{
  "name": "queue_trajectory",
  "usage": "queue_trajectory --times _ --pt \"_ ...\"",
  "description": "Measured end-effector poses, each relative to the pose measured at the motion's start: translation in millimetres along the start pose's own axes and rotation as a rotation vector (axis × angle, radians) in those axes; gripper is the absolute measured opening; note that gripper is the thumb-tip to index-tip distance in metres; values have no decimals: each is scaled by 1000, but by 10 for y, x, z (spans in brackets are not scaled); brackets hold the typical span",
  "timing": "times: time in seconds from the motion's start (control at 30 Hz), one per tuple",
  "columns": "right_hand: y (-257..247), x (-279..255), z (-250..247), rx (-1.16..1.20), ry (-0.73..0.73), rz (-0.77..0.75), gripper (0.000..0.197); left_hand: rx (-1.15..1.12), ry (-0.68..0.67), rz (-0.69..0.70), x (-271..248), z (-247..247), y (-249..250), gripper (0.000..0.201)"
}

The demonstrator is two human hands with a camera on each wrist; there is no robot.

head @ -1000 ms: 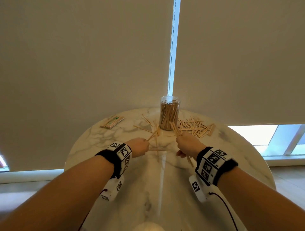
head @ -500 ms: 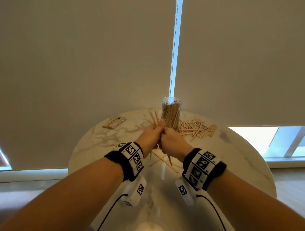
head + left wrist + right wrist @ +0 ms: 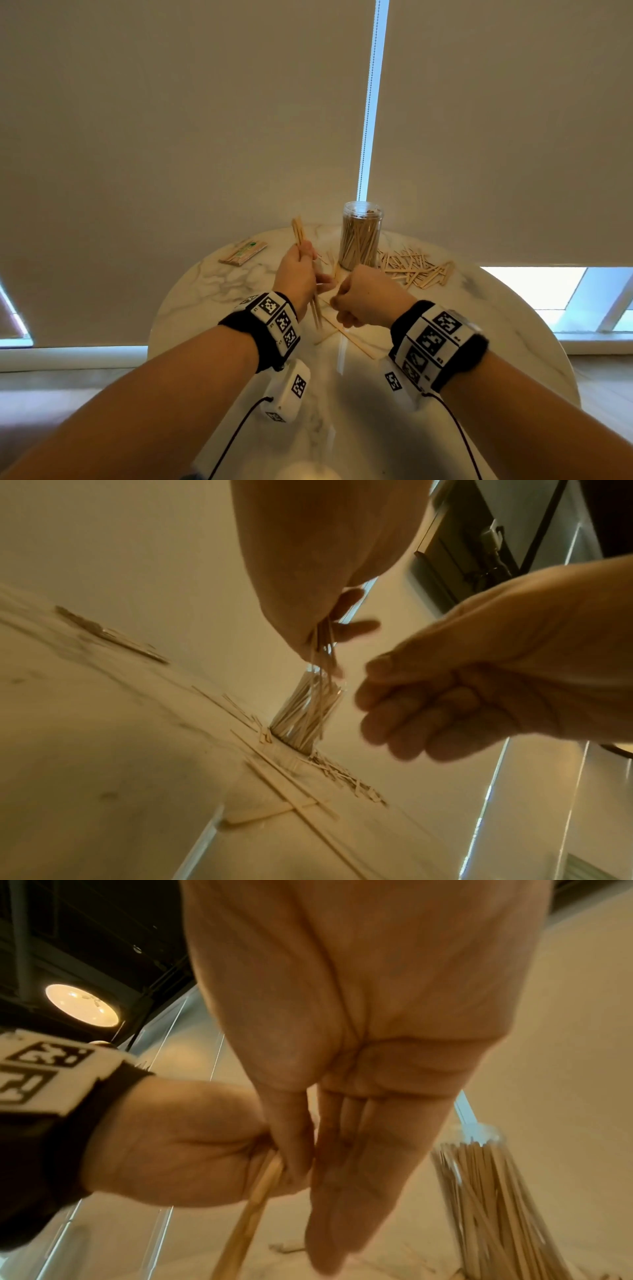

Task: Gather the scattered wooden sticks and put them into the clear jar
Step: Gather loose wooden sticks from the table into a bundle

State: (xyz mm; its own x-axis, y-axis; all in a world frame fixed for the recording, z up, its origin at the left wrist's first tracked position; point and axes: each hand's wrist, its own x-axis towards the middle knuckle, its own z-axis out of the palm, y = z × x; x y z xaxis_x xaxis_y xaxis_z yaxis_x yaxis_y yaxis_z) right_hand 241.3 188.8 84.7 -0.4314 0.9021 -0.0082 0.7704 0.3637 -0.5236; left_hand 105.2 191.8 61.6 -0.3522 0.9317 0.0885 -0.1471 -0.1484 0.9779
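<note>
The clear jar (image 3: 361, 240), packed with upright sticks, stands at the far side of the round marble table (image 3: 212, 301). My left hand (image 3: 298, 274) grips a bundle of sticks (image 3: 298, 233) upright, just left of the jar and above the table. The right wrist view shows the bundle (image 3: 253, 1204) running through that fist (image 3: 178, 1150). My right hand (image 3: 363, 298) hovers beside it in front of the jar. Its fingers (image 3: 428, 710) are curled, with nothing seen in them. A few long sticks (image 3: 346, 334) lie on the table under the hands.
A loose pile of shorter sticks (image 3: 416, 269) lies right of the jar. A flat packet of sticks (image 3: 243, 253) sits at the far left of the table. Closed blinds hang right behind the table's far edge.
Both hands rose from the table and met in front of the jar. Now the left hand holds the bundle upright, and the right hand has drawn away to the right.
</note>
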Motion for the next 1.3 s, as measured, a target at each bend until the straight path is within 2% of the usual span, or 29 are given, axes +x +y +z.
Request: queue_trajectory --times 0.07,0.13,0.17,0.2,0.27,0.33,0.37,0.4,0.47,0.5,0.53,0.6,0.67,0.7,0.77,0.9,0.97,1.13,1.2,1.3 --pt "-45 -4 -154 -29 157 -36 31 49 -37 20 -13 -58 24 35" --pt "-135 0 -341 109 362 -96 32 180 -135 11 -75 -88 5 38" --pt "-187 11 -413 193 416 -132 32 216 -193 -14 -132 -70 0 36" --pt "-229 33 -460 243 409 -163 35 233 -246 -39 -191 -36 -6 31" --pt "-282 74 -447 207 223 -202 38 227 -319 -63 -304 86 6 24" --pt "-306 78 -336 85 -11 -207 39 242 -272 -64 -344 182 16 23" --pt "-291 93 -284 84 -33 -205 41 275 -240 -54 -334 193 12 25" --pt "-264 106 -243 129 6 -200 41 323 -235 -40 -310 185 6 26" --pt "-152 177 -202 285 178 -139 40 463 -266 -18 -226 112 9 23" --pt "-70 215 -180 306 231 -93 37 549 -269 -19 -175 50 8 21" --pt "18 248 -148 249 224 -51 34 628 -261 -26 -114 -23 3 20" --pt "145 264 -59 -101 -8 24 40 746 -247 -51 15 -145 -1 19" --pt "185 230 70 -426 -276 76 60 860 -247 -85 144 -229 16 19" --pt "177 208 115 -495 -345 99 70 920 -245 -98 206 -258 37 17" --pt "191 226 156 -545 -349 76 71 1020 -231 -90 333 -311 91 18" --pt "295 306 165 -478 -299 -8 28 1203 -193 -36 643 -403 137 24" --pt "322 321 172 -455 -320 -41 19 1280 -182 -15 816 -401 131 20" --pt "386 378 144 -513 -360 -38 25 1482 -215 -11 1194 -180 56 32" --pt "442 439 124 -506 -330 -5 19 1519 -231 -15 1308 -25 -25 39" --pt "484 551 69 -478 -347 16 29 1518 -243 -21 1466 181 -297 52"
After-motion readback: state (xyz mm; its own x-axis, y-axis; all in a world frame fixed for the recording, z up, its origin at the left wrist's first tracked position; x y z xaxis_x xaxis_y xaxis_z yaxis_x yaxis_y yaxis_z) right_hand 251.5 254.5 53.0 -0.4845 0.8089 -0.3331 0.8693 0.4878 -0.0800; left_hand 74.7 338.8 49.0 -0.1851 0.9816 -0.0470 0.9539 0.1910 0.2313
